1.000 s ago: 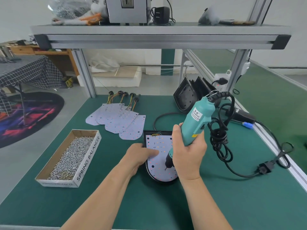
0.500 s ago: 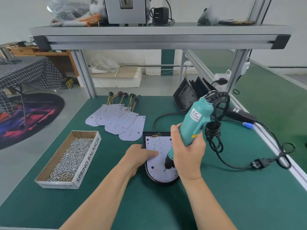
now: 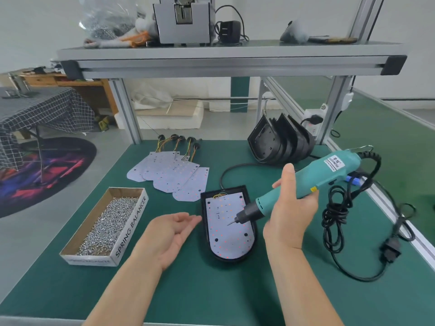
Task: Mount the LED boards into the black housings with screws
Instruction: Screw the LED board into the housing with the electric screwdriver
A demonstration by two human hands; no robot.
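The left hand (image 3: 173, 234) hovers palm up, fingers loose and holding nothing, its fingertips just beside the left rim of the black housing (image 3: 231, 260). The housing lies near the middle of the tabletop (image 3: 211, 290) with an LED board (image 3: 223, 236) inside. The right hand (image 3: 290, 208) grasps the teal screwdriver (image 3: 315, 178), tilted down-left; its bit seems slightly above the board.
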